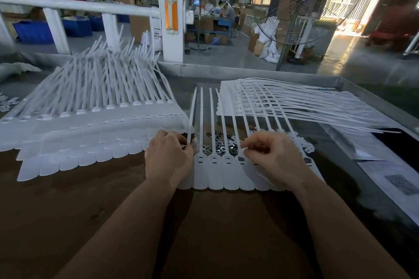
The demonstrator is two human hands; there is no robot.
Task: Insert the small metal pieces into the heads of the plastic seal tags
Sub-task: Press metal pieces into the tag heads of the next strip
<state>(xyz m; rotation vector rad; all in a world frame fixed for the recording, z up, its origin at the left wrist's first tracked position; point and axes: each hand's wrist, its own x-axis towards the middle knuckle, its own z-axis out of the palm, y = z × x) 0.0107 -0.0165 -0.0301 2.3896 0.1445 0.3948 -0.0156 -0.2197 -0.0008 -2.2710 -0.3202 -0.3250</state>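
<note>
Landmark: joined strip of seal tags [223,173] lying flat on the worktop [136,222], heads toward the far side, tails running away from the camera.

Left hand [169,161] over the strip's left end, fingers curled, grip closed in a pinch at the leftmost tag head; pinched item hidden by the fingers, cannot tell what it is. Leftmost tail rises from just beside the fingertips.

Right hand [269,156] over the strip's right part, fingers curled, thumb and forefinger pinched just above a tag head; looks like a small piece in the grip, too small to confirm.

Loose small metal pieces [223,141] scattered on the worktop just beyond the strip's heads, between the two hands, under and between the tails.

Visible heads between the hands: three with pale slots, one beside the right hand looking dark inside.

Left of the strip: large stack of tag strips [90,124], tails fanning upward, its edge touching the left hand's area.
Beyond and right of the strip: second stack [283,102], tails draped rightward.
Right of the strip: printed sheets [390,176] near the worktop edge.
Well beyond: white fence post [172,22], standing fan [301,2].
</note>
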